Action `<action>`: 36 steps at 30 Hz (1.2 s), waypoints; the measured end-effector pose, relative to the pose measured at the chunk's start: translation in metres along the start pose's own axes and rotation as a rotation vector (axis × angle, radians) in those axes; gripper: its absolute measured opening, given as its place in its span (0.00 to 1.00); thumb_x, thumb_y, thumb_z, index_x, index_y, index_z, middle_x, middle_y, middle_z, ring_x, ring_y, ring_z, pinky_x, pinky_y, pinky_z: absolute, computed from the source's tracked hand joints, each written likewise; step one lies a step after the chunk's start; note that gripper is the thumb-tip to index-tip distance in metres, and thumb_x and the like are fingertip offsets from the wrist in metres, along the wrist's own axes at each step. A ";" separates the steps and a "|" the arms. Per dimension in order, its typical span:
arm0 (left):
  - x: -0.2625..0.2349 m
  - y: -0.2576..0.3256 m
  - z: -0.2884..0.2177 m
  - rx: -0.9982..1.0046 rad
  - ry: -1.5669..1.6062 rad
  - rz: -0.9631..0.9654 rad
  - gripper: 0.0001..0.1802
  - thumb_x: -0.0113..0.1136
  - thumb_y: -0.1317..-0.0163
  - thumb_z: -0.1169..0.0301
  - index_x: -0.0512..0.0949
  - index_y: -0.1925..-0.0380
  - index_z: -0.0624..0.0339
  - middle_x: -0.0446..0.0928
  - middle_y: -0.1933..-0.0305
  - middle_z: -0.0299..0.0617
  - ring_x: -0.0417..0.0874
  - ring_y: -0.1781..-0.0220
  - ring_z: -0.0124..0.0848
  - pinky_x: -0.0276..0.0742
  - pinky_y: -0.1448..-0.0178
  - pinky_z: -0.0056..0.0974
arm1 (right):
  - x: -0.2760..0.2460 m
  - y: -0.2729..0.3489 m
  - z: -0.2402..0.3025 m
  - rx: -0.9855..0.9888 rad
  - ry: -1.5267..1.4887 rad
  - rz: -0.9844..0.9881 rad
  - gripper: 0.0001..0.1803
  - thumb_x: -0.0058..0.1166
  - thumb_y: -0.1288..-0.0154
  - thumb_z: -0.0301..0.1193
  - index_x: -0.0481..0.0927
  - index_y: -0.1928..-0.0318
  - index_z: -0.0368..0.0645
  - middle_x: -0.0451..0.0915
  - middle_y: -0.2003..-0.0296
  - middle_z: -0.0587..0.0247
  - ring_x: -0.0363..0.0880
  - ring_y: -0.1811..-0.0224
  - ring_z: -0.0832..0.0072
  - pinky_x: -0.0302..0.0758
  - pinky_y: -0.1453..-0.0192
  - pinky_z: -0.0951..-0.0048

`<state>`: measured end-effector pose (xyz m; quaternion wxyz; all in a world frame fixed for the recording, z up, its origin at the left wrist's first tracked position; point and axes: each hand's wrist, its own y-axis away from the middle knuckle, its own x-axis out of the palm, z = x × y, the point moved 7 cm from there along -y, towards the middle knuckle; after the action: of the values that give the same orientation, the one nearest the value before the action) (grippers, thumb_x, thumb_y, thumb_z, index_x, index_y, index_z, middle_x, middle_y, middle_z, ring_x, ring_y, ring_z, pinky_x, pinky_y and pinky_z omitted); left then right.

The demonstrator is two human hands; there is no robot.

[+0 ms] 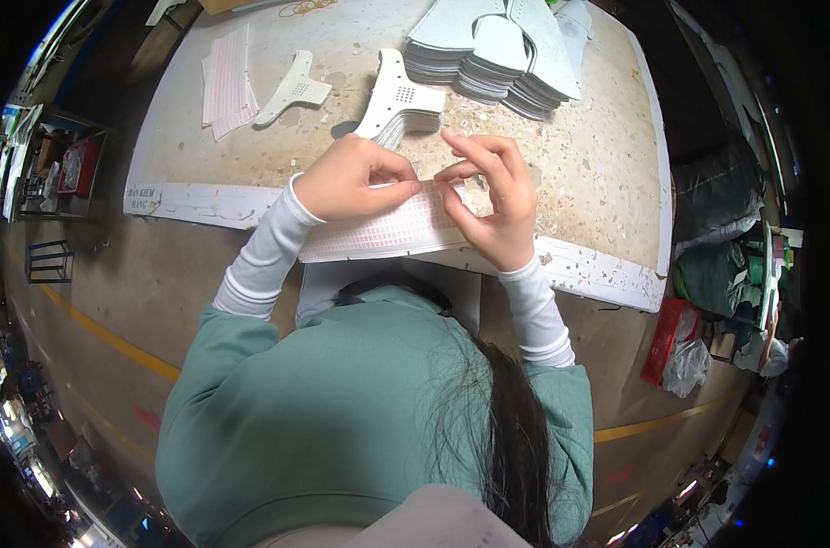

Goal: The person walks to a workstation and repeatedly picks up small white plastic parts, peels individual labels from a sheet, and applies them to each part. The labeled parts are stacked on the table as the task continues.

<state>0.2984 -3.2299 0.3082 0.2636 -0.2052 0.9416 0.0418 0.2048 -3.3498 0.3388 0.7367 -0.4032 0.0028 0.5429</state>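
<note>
My left hand point(349, 178) pinches the top edge of a white sheet of small pink-printed stickers point(378, 233) that lies at the near edge of the worktable point(579, 173). My right hand point(488, 196) meets it at the same spot, thumb and forefinger closed on the sheet's upper edge. Just beyond my hands sits a small stack of white perforated cut pieces point(397, 96). A single white cut piece point(292, 89) lies to the left of that stack.
A large fanned pile of grey-white cut pieces point(502, 50) fills the far middle of the table. More sticker sheets point(225, 82) lie at the far left. Bags and a red crate point(671, 342) stand on the floor to the right; shelving is at the left.
</note>
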 end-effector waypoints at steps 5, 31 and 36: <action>0.003 -0.002 0.003 -0.001 -0.018 -0.027 0.08 0.63 0.44 0.69 0.85 0.70 0.62 0.81 0.77 0.44 0.79 0.76 0.28 0.75 0.66 0.32 | 0.013 0.000 0.012 -0.163 0.009 0.128 0.36 0.55 0.53 0.09 0.76 0.40 0.47 0.70 0.46 0.55 0.83 0.56 0.65 0.82 0.56 0.70; -0.056 -0.031 0.000 0.185 -0.411 -0.528 0.12 0.65 0.45 0.66 0.83 0.61 0.58 0.81 0.64 0.43 0.83 0.67 0.35 0.79 0.60 0.35 | -0.014 -0.050 -0.071 0.193 0.111 -0.007 0.06 0.68 0.47 0.32 0.86 0.69 0.47 0.80 0.67 0.70 0.75 0.67 0.76 0.71 0.70 0.77; -0.063 -0.045 0.021 0.146 -0.415 -0.417 0.15 0.71 0.52 0.63 0.82 0.66 0.58 0.77 0.67 0.40 0.81 0.66 0.35 0.78 0.60 0.36 | 0.021 -0.074 -0.050 -0.092 0.436 0.065 0.03 0.64 0.48 0.28 0.83 0.71 0.43 0.76 0.65 0.65 0.74 0.58 0.66 0.76 0.61 0.69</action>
<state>0.3758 -3.2440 0.3235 0.4672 -0.3619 0.8057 -0.0401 0.2941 -3.3696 0.3393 0.6814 -0.5442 0.1503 0.4659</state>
